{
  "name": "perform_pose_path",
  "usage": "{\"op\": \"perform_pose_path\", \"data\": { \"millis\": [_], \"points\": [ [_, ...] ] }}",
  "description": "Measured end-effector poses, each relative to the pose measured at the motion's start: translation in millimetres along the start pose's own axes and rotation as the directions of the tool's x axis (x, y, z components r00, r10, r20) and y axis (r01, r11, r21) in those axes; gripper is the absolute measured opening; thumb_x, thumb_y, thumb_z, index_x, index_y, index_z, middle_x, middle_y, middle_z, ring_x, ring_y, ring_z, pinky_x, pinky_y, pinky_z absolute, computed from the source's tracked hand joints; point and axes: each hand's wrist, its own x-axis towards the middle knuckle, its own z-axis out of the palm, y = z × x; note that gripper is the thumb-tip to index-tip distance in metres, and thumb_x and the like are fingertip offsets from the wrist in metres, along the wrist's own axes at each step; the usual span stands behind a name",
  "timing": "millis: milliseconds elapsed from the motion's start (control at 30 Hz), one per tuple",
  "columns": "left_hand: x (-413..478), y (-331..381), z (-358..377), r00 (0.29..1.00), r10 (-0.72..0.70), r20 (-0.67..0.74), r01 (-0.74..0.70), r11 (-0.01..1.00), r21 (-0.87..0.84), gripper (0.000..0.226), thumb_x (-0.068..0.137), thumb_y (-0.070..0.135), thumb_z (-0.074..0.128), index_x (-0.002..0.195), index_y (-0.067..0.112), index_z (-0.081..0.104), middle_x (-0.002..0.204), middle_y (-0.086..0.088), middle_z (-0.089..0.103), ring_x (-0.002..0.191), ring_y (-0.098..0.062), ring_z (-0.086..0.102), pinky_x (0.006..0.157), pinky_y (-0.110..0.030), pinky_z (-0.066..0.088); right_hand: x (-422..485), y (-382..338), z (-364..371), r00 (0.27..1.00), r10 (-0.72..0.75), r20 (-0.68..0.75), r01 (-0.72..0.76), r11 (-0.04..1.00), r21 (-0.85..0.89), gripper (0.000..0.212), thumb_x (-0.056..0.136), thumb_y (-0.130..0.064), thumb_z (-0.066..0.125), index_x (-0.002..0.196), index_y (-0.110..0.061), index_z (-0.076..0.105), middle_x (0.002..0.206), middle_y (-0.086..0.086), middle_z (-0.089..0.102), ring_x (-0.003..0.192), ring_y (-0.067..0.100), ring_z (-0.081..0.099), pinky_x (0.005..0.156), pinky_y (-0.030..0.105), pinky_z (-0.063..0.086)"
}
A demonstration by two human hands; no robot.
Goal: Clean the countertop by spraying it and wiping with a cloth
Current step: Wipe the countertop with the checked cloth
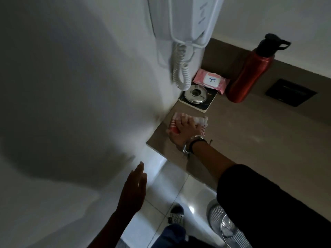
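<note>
A red-and-white striped cloth [200, 120] lies flat on the brown countertop [250, 133], close to its left corner by the white wall. My right hand [182, 130] presses down on the cloth with the fingers spread over it; bangles circle the wrist. My left hand [133, 188] hangs in the air below the counter edge, beside the wall, fingers straight and together, holding nothing. No spray bottle is in view.
Behind the cloth sit a steel lid [195, 96] on a dark tile, a pink wipes pack [211, 80] and a red bottle [250, 72] with a black cap. A white wall phone [186, 33] with a coiled cord hangs above. A black inset [291, 92] lies at the right.
</note>
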Motion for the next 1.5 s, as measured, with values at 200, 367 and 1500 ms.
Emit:
{"op": "perform_pose_path", "data": {
  "millis": [200,367,1500],
  "points": [
    [6,-4,1,1.0,0.011,0.0,-0.011,0.999,-0.041,0.091,0.083,0.079,0.0,0.156,0.027,0.02,0.162,0.013,0.019,0.151,-0.008,0.015,0.126,-0.036,0.012,31,-34,0,0.999,0.022,0.035,-0.023,1.0,0.005,0.086,0.086,-0.072,0.023,0.154,-0.025,0.004,0.164,0.002,-0.002,0.149,0.035,-0.002,0.115,0.064,0.005],
    [12,2,6,1.0,0.025,-0.01,-0.025,0.996,-0.09,0.086,0.086,0.072,0.004,0.155,0.025,0.022,0.162,0.011,0.022,0.151,-0.01,0.018,0.125,-0.036,0.013,-19,-29,24,0.969,-0.248,-0.008,0.242,0.954,-0.176,0.08,0.085,-0.071,0.014,0.153,-0.029,0.01,0.163,0.001,0.01,0.148,0.033,0.01,0.115,0.063,0.012],
    [-73,285,218,0.378,0.299,0.876,0.16,0.911,-0.38,0.057,0.088,0.053,0.058,0.131,0.016,0.06,0.136,-0.007,0.063,0.126,-0.021,0.058,0.112,-0.041,0.04,-422,257,-58,0.791,0.583,0.184,-0.037,-0.255,0.966,0.028,0.086,-0.001,0.061,0.113,-0.007,0.067,0.113,0.024,0.068,0.105,0.044,0.064,0.097,0.056,0.049]
  ]
}}
